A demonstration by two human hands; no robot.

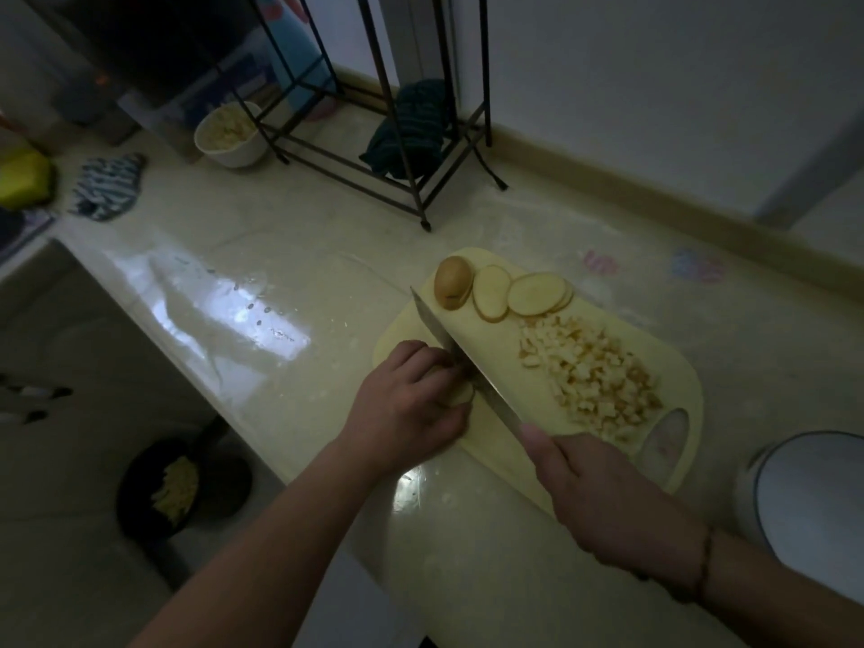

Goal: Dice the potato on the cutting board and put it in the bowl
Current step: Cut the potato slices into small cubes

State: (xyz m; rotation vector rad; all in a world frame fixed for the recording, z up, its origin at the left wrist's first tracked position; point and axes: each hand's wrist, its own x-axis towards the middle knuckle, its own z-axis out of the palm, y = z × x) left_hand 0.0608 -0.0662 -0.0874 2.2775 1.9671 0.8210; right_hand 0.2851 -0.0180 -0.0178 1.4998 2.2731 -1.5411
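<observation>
Cutting is the job right now. My left hand (406, 404) curls around a potato piece (460, 394) on the cutting board (495, 339). My right hand (603, 493) holds the knife (460, 355) tight, its blade just beside those fingers. Next comes a careful push down. Cut cubes (594, 371) lie past the blade; the bowl (230, 133) sits far off.

A pale glossy counter (290, 254) is carrying a yellow cutting board (495, 348), white bowl (231, 135), striped cloth (108, 189) and black wire rack (374, 147).

head view looks steeply down, close over counter (280, 254).
</observation>
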